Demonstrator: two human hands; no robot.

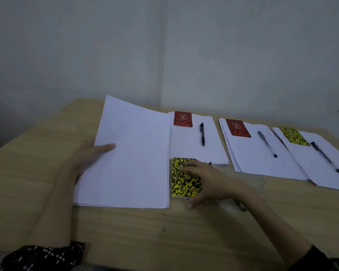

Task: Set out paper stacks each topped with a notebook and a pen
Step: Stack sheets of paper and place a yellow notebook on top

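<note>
My left hand point(90, 154) grips the left edge of a bare white paper stack point(129, 159), thumb on top, its far end lifted. My right hand point(207, 178) lies with its fingers on a yellow-and-black notebook point(184, 182) that sits on the table beside that stack. A dark pen point(241, 206) lies partly hidden under my right hand. Three other paper stacks stand to the right: one point(196, 149) with a red notebook point(183, 119) and a pen point(202, 133), one point(262, 159) with a red notebook point(237, 128) and a pen point(267, 144), one point(325, 173) with a yellow notebook point(294, 136) and a pen point(325, 157).
Everything rests on a light wooden table point(145, 231) set against a grey wall point(164, 45). The table's front part in front of me is bare wood. A shiny patch point(243, 177) marks the table between the stacks.
</note>
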